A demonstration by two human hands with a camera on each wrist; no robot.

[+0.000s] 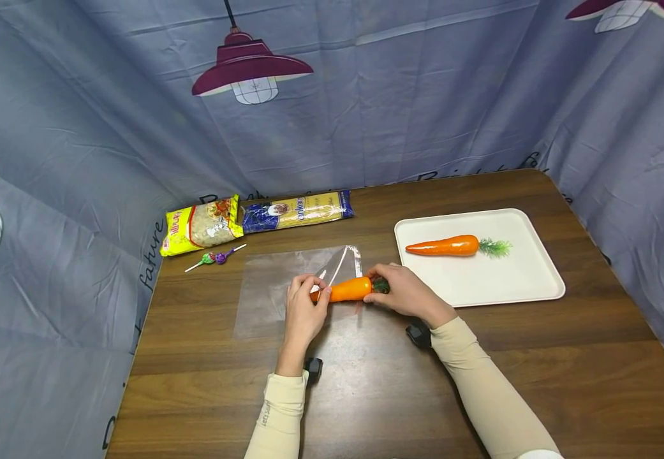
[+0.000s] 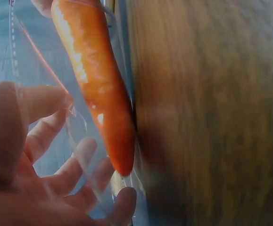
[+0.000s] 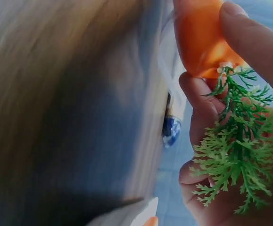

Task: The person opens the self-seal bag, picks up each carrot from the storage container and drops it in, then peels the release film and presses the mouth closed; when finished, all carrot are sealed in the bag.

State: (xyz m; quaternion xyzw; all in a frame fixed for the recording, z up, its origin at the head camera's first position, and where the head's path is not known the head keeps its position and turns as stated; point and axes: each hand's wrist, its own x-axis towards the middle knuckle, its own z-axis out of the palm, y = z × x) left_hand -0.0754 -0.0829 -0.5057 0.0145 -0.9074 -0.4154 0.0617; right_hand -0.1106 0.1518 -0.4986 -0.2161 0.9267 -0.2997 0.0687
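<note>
An orange carrot with green leaves (image 1: pixel 351 290) lies level over the wood table, tip to the left. My right hand (image 1: pixel 405 291) holds its thick end between thumb and fingers, and the leaves (image 3: pixel 237 150) hang against the palm in the right wrist view. A clear plastic bag (image 1: pixel 259 290) lies flat under and around the carrot. With thumb and forefinger my left hand (image 1: pixel 303 307) pinches the bag's film beside the carrot's tip (image 2: pixel 122 157). The tip end appears to be inside the film; reflections hide exactly how far.
On the right, a white tray (image 1: pixel 515 280) bears a second carrot (image 1: pixel 449 246). Along the back left lie a yellow food packet (image 1: pixel 202 224) and a blue and yellow pasta packet (image 1: pixel 298 211). Two lollipops (image 1: pixel 215 257) lie in front of them. Curtains (image 1: pixel 332 115) hang behind the table.
</note>
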